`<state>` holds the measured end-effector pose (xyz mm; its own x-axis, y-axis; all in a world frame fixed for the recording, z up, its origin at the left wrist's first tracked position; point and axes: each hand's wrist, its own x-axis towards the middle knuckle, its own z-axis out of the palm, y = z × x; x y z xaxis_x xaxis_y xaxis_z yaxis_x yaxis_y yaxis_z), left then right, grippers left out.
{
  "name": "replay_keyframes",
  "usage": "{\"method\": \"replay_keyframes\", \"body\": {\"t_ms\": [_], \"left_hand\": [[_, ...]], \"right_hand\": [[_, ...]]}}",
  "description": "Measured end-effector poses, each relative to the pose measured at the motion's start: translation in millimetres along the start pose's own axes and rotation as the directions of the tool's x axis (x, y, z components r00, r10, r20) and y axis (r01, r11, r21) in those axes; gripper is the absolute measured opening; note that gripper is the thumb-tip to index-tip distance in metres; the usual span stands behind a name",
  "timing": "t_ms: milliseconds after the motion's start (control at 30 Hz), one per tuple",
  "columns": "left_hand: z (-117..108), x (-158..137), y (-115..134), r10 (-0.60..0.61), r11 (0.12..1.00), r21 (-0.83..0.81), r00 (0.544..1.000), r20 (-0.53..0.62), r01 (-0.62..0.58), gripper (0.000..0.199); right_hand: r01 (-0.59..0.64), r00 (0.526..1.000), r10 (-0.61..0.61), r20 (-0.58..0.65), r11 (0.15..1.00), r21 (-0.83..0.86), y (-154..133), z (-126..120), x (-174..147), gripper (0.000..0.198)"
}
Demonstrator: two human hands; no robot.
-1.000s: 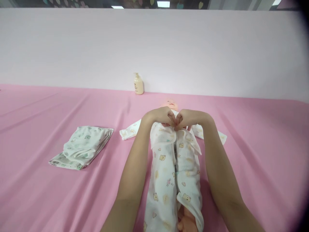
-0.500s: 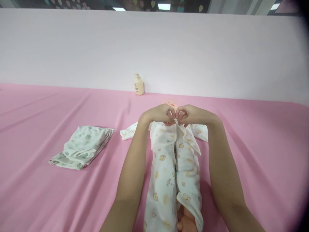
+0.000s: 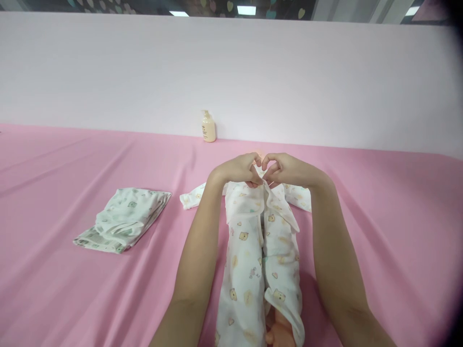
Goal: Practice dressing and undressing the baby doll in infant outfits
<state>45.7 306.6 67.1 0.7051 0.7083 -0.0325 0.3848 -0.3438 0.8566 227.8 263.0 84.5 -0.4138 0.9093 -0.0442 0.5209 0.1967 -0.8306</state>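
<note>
A doll (image 3: 281, 335) lies on its back in white baby clothes (image 3: 243, 274) printed with bears. A bare foot shows at the near end, and the head is mostly hidden behind my hands. At the neck of the garment, my left hand (image 3: 243, 168) is closed on the front edge, its thumb and fingers at the fabric. My right hand (image 3: 285, 169) meets it there and pinches the opposite edge, with the index finger arched up. The front flap on the right hangs loose in a point. What exactly the fingertips grip is too small to make out.
A folded white printed cloth (image 3: 132, 217) lies to the left on the pink sheet (image 3: 47, 202). A cream pump bottle (image 3: 209, 127) stands at the back against the white padded wall (image 3: 231, 72).
Both index fingers have lifted and spread from the pinch at the neckline. The right flap has shifted slightly. The arms, cloth and bottle stay where they were.
</note>
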Motion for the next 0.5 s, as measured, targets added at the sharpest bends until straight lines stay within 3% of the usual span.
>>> {"method": "replay_keyframes", "body": {"t_ms": [200,500], "left_hand": [[-2.0,-0.1,-2.2,0.029,1.0,0.006,0.999,-0.041,-0.029,0.036],[-2.6,0.6,-1.5,-0.007,1.0,0.004,0.999,-0.037,0.007,0.037]], "right_hand": [[-0.057,0.997,0.049,-0.059,0.988,-0.146,2.6,3.4,3.4,0.027],[-0.065,0.998,0.065,0.009,0.998,-0.005,0.2,2.8,3.2,0.032]]}}
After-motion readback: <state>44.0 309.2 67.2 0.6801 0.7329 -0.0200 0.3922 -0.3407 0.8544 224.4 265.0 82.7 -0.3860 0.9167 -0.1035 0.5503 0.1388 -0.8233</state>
